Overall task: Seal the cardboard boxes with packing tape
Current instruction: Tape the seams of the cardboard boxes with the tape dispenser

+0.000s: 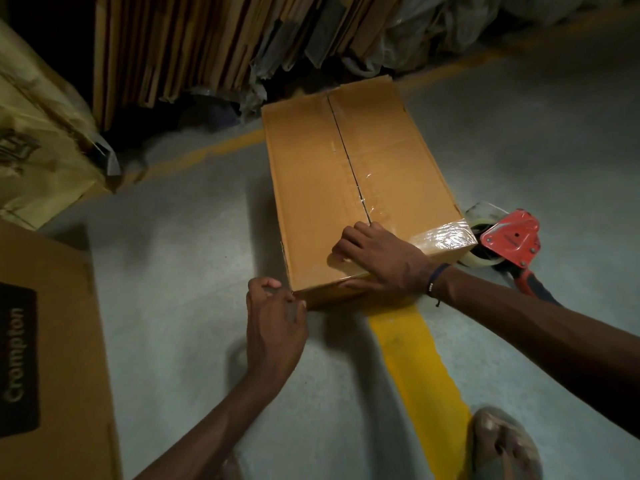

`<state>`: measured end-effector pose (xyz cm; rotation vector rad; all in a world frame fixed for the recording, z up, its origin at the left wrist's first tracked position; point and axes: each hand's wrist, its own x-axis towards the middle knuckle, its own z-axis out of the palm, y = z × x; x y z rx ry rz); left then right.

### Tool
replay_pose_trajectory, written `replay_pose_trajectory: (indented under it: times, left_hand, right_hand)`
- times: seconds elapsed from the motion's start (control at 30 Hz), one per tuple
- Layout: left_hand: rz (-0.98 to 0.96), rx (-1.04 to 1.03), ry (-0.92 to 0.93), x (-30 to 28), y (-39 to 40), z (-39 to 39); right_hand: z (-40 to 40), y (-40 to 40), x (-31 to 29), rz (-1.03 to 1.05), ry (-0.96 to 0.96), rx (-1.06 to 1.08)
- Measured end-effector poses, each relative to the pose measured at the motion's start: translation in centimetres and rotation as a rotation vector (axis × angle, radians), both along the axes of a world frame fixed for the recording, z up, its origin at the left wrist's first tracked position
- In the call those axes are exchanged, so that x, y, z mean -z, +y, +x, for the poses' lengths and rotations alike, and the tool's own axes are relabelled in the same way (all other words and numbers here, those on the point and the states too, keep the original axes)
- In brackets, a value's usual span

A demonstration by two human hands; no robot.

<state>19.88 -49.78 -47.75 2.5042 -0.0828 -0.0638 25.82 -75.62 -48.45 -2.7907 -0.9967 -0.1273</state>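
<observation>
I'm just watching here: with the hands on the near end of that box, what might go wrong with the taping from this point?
The tape across the near edge of the box looks wrinkled, so it may bond poorly unless the right hand smooths it. The left hand seems to pinch the strip's end at the corner; it could fold onto itself. The dispenser lies on the floor nearby, possibly underfoot.

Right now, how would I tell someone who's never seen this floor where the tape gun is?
Find the closed cardboard box lying on the grey floor, the one the right hand is pressing on. Look at its near right corner, shiny with tape; the tape gun lies on the floor just beside it. It is the only red thing there, with a clear roll and a dark handle.
</observation>
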Motion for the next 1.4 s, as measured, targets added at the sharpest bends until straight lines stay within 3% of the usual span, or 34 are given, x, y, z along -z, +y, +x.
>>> replay_pose_trajectory:
  times: [0.23,0.37,0.5,0.6,0.87,1.13,1.4]
  left_hand:
    - [0.148,0.288,-0.067,-0.4,2.6,1.4]
    - [0.109,0.338,-0.086,-1.2,2.4,2.5]
    - [0.192,0.418,-0.096,-1.7,2.2,3.5]
    - [0.206,0.399,-0.082,-1.9,1.8,3.9]
    - [0.024,0.319,0.032,-2.9,0.3,4.5]
    - [0.272,0.316,0.063,-3.7,-0.4,5.8]
    - [0.302,0.331,0.064,-3.6,-0.6,6.0]
  right_hand:
    - [0.0,0.1,0.0,0.003,-0.007,0.011]
    - [0.0,0.1,0.1,-0.001,0.001,0.011]
    - [0.0,0.0,0.2,-0.008,0.000,0.018]
    - [0.0,0.0,0.2,-0.007,0.007,0.017]
    - [-0.1,0.1,0.1,-0.010,-0.004,0.011]
    - [-0.1,0.2,0.0,0.012,0.007,0.017]
    - [-0.1,0.1,0.1,0.015,0.005,0.016]
